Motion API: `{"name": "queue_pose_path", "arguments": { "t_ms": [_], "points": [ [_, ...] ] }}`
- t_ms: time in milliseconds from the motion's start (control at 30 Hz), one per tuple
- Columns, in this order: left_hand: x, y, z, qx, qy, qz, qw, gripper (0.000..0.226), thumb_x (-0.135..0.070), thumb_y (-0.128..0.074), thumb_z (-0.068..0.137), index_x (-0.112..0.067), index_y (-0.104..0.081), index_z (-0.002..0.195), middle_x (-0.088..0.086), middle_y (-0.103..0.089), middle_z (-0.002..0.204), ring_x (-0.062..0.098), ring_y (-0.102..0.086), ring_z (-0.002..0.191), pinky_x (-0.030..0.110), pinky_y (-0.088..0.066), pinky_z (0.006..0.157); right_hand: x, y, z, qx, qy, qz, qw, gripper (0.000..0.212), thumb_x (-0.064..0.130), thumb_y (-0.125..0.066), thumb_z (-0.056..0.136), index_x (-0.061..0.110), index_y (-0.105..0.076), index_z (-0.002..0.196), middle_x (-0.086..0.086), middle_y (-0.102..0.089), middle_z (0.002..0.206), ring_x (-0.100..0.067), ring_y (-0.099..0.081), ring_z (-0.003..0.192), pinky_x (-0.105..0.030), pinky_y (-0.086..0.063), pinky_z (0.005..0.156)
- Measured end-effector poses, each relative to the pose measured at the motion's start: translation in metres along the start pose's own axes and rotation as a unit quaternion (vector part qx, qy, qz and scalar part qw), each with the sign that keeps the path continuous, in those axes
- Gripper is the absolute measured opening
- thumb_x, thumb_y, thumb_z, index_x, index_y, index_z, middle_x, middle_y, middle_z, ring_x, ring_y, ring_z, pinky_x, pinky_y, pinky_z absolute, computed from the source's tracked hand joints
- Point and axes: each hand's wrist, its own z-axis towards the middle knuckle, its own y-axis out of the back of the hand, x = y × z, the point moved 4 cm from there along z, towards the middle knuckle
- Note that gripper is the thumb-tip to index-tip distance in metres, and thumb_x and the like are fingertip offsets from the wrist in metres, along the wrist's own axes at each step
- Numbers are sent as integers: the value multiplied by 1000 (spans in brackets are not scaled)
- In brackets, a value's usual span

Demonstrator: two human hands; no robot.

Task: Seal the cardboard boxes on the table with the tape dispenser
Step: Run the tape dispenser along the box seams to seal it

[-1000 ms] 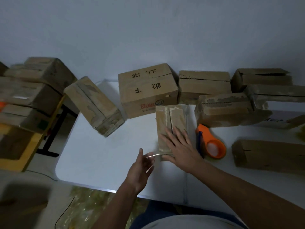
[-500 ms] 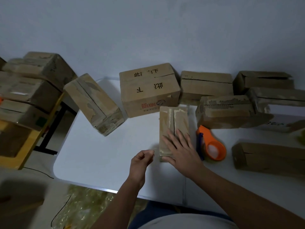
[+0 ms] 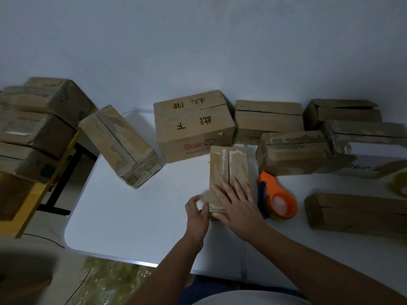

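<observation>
The right hand (image 3: 236, 201) is pressing flat on the narrow box (image 3: 229, 172) to steady it — the left hand (image 3: 196, 211), fingers curled, is apparently pinching tape at its near corner.

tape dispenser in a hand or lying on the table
Lying on the table: the orange tape dispenser rests right of the small box, and neither hand holds it.

A narrow cardboard box (image 3: 229, 170) is laid flat on the white table, its flap seam facing up. An orange tape dispenser (image 3: 278, 198) is set just beside it.
</observation>
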Motion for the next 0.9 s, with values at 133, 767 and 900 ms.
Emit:
{"name": "queue_pose_path", "arguments": {
  "t_ms": [133, 767, 900],
  "points": [
    [-2, -6, 10, -15, 12, 25, 1000, 32, -28, -49, 102, -23, -46, 134, -5, -37, 135, 19, -48, 120, 32, -48, 95, 0, 1, 2, 16, -6, -4, 1000, 73, 64, -29, 89, 24, -30, 151, -6, -23, 160, -34, -21, 146, -53, -14, 114],
    [-47, 8, -29, 124, -157, 253, 946, 39, -15, -55, 98, -25, -57, 137, -9, -65, 125, 7, -61, 108, -5, -36, 73, -3, 2, 3, 21, -1, -24, 1000, 83, 57, -54, 80, 20, -31, 151, -10, -25, 159, -38, -24, 144, -54, -10, 114],
    [-48, 17, -20, 124, -208, 289, 926, 46, -24, -68, 92, -27, -57, 137, -5, -71, 119, 8, -66, 107, -2, -39, 78, -2, 4, 1, 21, 3, -12, 1000, 92, 45, -66, 78, 20, -21, 154, -8, -12, 162, -37, -12, 147, -53, -2, 115]
  ]
}}
